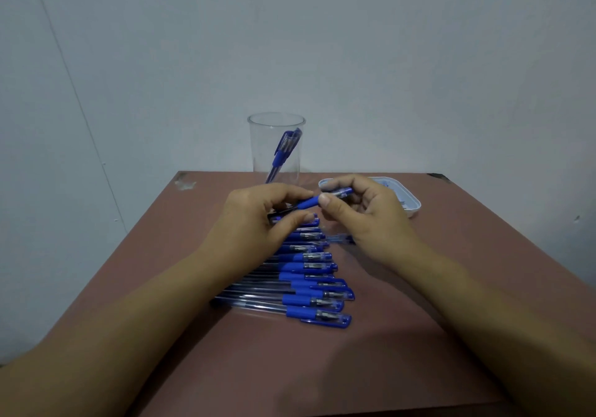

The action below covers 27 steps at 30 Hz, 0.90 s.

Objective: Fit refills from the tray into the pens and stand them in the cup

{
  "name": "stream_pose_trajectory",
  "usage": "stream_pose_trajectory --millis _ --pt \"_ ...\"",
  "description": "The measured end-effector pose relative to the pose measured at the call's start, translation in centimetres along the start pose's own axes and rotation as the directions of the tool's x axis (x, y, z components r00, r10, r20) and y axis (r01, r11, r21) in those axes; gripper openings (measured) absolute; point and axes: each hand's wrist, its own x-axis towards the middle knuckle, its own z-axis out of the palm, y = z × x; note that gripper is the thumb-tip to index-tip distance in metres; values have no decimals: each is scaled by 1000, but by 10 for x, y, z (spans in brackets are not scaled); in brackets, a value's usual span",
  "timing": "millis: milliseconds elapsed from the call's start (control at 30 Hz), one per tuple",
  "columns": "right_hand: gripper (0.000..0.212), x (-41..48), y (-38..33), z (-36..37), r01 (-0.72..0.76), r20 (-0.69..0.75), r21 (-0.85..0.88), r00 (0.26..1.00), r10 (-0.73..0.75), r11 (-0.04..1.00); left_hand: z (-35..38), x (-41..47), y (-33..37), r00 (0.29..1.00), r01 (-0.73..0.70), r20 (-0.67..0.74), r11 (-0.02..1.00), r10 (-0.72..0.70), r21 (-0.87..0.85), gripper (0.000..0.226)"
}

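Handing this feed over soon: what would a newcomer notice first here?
The left hand and right hand hold one pen at mid-table. Nearer lies a row of pens; behind stands a clear cup, a capped pen leaning inside, a tray to its right.

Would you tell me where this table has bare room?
Free: brown tabletop left of the blue pen row, and between the forearms. Crowded: left hand and right hand gripping a blue pen before clear plastic cup and white tray.

Two hands, left hand and right hand, hold one blue pen above a pen row on a desk.
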Motion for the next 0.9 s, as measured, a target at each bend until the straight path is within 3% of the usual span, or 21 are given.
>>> stream_pose_trajectory --millis 100,233,367,467,700,833,900 --pt "18 9 -5 -13 -12 -154 58 988 21 998 -10 3 -13 996 84 -25 992 -82 95 64" --pt "32 34 -27 -39 67 -284 23 957 -58 997 -35 21 -36 980 197 -60 945 -188 261 93" --pt "36 70 -50 -45 153 -322 1 936 -145 988 -45 46 -54 984 165 5 919 -178 359 106" --pt "35 99 -51 -41 167 -303 -94 934 -189 981 -42 57 -64 983 149 48 913 -180 379 104" --pt "25 132 -29 -12 153 -151 -339 965 -214 928 -33 62 -72 991 130 -35 927 -126 351 91" --pt "8 136 -15 4 193 -3 -489 975 -223 851 -30 60 -73 992 124 -56 929 -111 349 88" --pt "19 135 -8 8 229 55 -554 969 -240 800 -30 60 -73 992 128 -53 924 -116 359 88"
